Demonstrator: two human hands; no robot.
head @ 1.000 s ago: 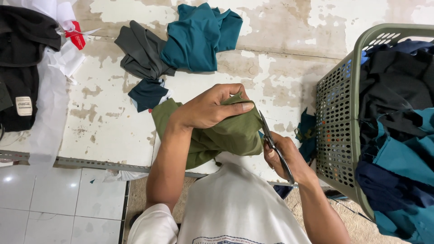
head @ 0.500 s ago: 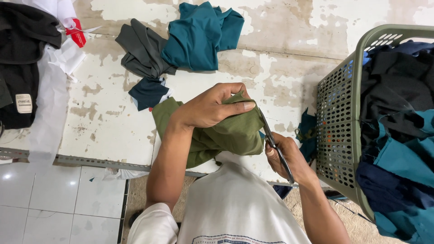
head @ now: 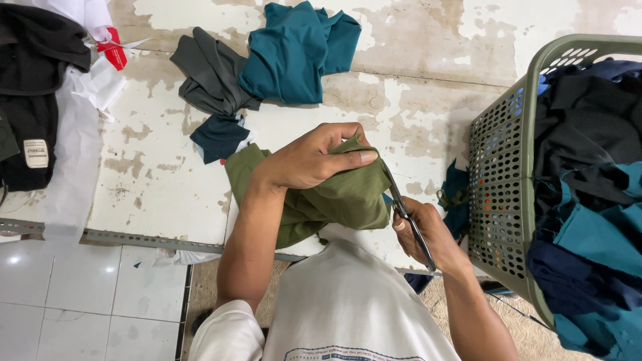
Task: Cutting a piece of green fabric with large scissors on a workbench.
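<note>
Change since earlier frame: almost none; both hands keep their grip on the same things, and the olive cloth sits a touch higher under the left hand.
Left hand (head: 311, 160): curled closed over the top of the olive-green garment (head: 328, 200), thumb stretched along its upper fold, fingers bunching the cloth.
Right hand (head: 424, 230): closed around a pair of thread snips (head: 403, 210); the metal blades point up and far, to the right edge of the olive cloth, just below the left thumb.
Olive-green garment: bunched at the near edge of the worktable (head: 154, 180), in front of the person's chest, partly over the table edge.
Worktable: white paint, worn through to brown in patches.
Far side: a teal garment (head: 294, 53) lies beside a dark grey one (head: 210, 77), touching; a small navy piece (head: 217, 137) lies just near of them.
Far left: black clothing (head: 33, 80) with a pale label, white cloth beside it, a red scrap (head: 112, 55).
Right: grey-green perforated laundry basket (head: 505, 200) holding black, navy and teal garments.
Between basket and hands: a small teal piece (head: 455, 194) at the table edge.
Near left: white floor tiles (head: 73, 301).
</note>
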